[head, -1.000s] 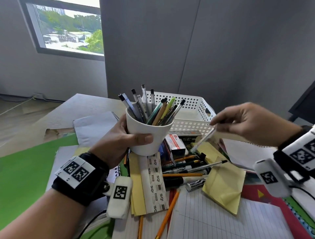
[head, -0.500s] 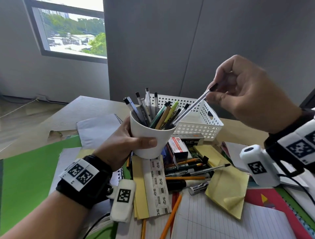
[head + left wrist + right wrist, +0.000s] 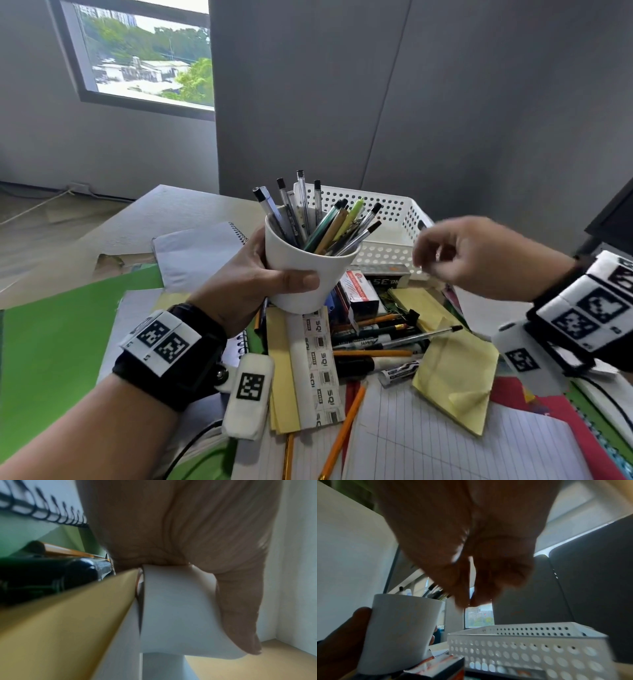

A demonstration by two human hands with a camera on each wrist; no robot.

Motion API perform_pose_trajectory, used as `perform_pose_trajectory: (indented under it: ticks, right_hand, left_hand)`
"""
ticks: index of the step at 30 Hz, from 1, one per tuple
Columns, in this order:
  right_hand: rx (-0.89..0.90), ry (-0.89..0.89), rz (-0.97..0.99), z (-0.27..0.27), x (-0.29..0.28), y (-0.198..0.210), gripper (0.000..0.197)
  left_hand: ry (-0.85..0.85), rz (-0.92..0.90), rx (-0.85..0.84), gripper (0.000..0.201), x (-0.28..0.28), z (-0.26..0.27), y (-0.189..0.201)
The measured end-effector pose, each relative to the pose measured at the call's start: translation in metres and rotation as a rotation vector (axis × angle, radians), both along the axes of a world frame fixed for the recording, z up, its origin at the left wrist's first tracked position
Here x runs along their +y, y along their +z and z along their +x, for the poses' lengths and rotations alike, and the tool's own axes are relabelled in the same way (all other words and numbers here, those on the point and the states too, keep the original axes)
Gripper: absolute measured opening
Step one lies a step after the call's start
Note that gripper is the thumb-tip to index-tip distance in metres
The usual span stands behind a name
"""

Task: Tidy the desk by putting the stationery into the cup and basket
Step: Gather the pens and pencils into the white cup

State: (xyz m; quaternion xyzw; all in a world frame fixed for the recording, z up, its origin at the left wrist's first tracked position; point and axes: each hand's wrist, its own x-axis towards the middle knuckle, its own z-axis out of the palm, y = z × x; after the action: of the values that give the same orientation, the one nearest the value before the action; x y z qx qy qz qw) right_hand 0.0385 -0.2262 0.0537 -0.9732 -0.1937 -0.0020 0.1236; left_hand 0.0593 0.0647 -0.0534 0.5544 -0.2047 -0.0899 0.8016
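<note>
My left hand (image 3: pixel 281 263) grips a white cup (image 3: pixel 301 274) and holds it tilted above the desk clutter. Its thumb (image 3: pixel 240 608) lies across the cup's wall (image 3: pixel 178 608). Several pens and pencils (image 3: pixel 329 222) stand in the cup. To the right of the cup my right hand (image 3: pixel 431 253) hovers, blurred, over the white perforated basket (image 3: pixel 387 253). Its fingers hang loosely curled and hold nothing (image 3: pixel 467 601). In the right wrist view the cup (image 3: pixel 399 628) is at the left and the basket (image 3: pixel 522 649) is below. Loose pens and markers (image 3: pixel 376 339) lie under the cup.
Yellow sticky notes (image 3: pixel 455 370), a red-and-white box (image 3: pixel 358 291), a strip of labels (image 3: pixel 318 359) and an orange pencil (image 3: pixel 342 431) crowd the desk's middle. A green folder (image 3: pixel 51 342) lies left, a spiral notebook (image 3: pixel 195 253) behind it, lined paper (image 3: pixel 445 445) in front.
My right hand lifted a clear pen, slid it tip first into the cup, let go and dropped down to the right, now empty. The left hand kept holding the cup.
</note>
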Motion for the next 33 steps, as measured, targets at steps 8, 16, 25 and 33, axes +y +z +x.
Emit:
perform_pose_trajectory:
  ticks: [8, 16, 25, 33]
  right_hand:
    - [0.33, -0.015, -0.453, -0.003, -0.025, -0.046, 0.018]
    - [0.131, -0.039, -0.1, 0.0, -0.04, 0.021, 0.031]
    - [-0.3, 0.157, 0.399, -0.006, -0.005, 0.07, 0.016]
    - [-0.344, 0.24, 0.165, -0.003, 0.044, 0.044, 0.023]
  left_hand:
    - [0.0, 0.002, -0.004, 0.089, 0.0, 0.0, 0.0]
    - [0.015, 0.006, 0.009, 0.092, 0.0, -0.001, 0.0]
    - [0.008, 0.011, 0.011, 0.091, 0.0, -0.001, 0.001]
    - [-0.003, 0.028, -0.014, 0.087, 0.0, -0.002, 0.003]
